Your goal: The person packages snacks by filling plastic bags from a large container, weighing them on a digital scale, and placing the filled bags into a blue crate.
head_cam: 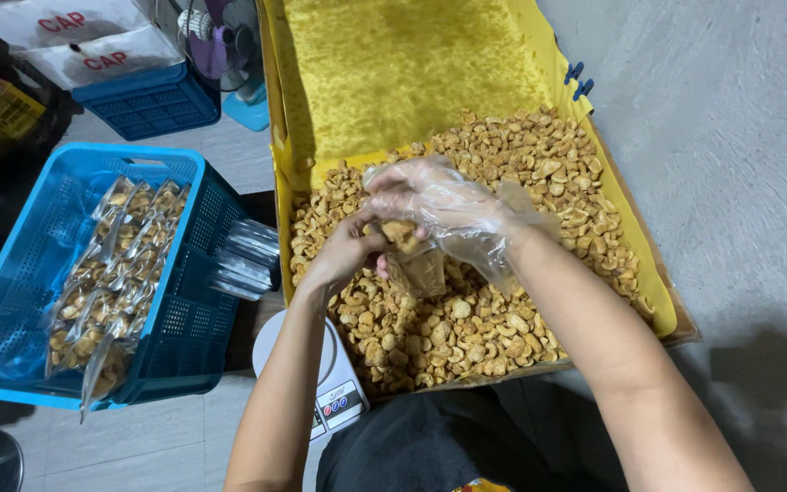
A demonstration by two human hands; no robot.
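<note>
My left hand [343, 255], bare, holds a small clear plastic bag [419, 269] partly filled with golden fried snack pieces. My right hand [434, 205] wears a loose clear plastic glove and presses snack pieces into the bag's mouth. Both hands hover over a heap of the same snack pieces [485, 273] lying in a shallow box lined with yellow paper [412, 64].
A blue plastic crate [11, 264] at left holds several filled clear bags [107, 273]. Empty clear bags [246, 260] hang over its right rim. A white digital scale [334, 383] sits under my left forearm. Another blue crate [152, 100] and a small fan [220, 41] stand behind.
</note>
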